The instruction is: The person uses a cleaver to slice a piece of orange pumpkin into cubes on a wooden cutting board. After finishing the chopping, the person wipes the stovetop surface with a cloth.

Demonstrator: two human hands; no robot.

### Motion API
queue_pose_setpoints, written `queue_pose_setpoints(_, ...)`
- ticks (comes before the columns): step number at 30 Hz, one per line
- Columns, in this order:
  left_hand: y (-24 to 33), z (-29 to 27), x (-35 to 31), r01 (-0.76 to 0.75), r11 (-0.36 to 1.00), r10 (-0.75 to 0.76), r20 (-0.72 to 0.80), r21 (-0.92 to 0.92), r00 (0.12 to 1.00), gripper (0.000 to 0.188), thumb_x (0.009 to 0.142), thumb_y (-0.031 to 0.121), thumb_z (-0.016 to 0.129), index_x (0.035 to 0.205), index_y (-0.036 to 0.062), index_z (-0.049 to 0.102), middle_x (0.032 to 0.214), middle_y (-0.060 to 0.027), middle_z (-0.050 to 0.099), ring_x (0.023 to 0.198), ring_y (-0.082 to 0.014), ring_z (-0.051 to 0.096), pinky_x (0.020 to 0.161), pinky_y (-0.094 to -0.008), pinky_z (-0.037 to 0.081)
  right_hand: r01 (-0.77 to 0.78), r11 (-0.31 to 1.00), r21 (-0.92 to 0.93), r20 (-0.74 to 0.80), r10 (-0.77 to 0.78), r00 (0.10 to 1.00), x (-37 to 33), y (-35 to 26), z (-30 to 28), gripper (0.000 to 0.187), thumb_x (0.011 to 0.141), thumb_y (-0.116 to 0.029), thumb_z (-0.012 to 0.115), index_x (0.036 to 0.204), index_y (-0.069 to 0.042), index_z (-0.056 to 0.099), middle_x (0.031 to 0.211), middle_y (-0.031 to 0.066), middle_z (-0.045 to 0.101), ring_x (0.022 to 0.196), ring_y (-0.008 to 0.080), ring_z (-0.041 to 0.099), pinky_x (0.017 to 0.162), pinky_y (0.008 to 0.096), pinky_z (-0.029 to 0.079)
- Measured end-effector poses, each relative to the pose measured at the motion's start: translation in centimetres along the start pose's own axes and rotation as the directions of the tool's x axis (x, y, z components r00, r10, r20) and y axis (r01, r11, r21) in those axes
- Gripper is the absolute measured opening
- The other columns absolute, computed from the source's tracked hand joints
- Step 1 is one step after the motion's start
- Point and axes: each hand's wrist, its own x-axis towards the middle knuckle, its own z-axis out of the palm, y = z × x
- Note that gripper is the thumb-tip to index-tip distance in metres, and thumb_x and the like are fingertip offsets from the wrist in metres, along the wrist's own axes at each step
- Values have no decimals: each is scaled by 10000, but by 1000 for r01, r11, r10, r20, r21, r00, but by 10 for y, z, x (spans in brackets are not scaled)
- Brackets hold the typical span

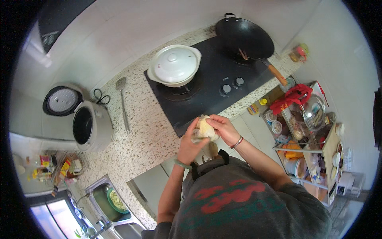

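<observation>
Close to my body, just in front of the counter's front edge, I hold a pale yellow and white lump [205, 128], partly in what looks like clear plastic. What it is exactly I cannot make out. My left hand [190, 139] grips it from the left, fingers curled along its side and thumb underneath. From the right, my right hand [224, 128] closes on its upper side. Beyond my hands is the black gas hob [211, 95], bearing a white lidded casserole pot [175, 65] on its left burner and a black wok [242, 38] on its right.
Left on the speckled counter [135, 139] stand an open rice cooker [92, 126], black-handled scissors [101, 96] and a metal spatula [124, 104]. The sink [93, 199] at lower left holds a green basin [112, 201] of pale cut food. A loaded shelf rack [306, 151] stands at right.
</observation>
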Motion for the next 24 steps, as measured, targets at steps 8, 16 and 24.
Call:
queue_pose_setpoints(8,-60,34,29,406,843,-360,191,-353,913,339,901,133,641,1220,35,579,1027,-57,653,907,-115,606,805,-248,479,97,864,-493,-203,-223,953,45,42,-82,275,895,-270,650,818,-6,643,717,20,636,669,75,570,596,264,452)
queue_pose_setpoints(16,-87,70,85,320,787,-442,-120,-527,889,259,894,90,648,1146,32,634,1043,-30,652,899,-106,605,785,-245,488,45,591,-806,-227,-377,898,94,-2,-100,341,876,-308,644,805,25,626,694,115,630,645,217,600,599,362,471)
queue_pose_setpoints(24,-94,84,74,62,938,27,-249,341,968,338,842,11,593,1179,35,606,1348,-138,489,1173,-262,511,977,-356,418,195,192,-962,-2,-715,699,100,36,-120,497,802,-159,652,1230,44,499,1075,237,605,968,385,593,823,445,484)
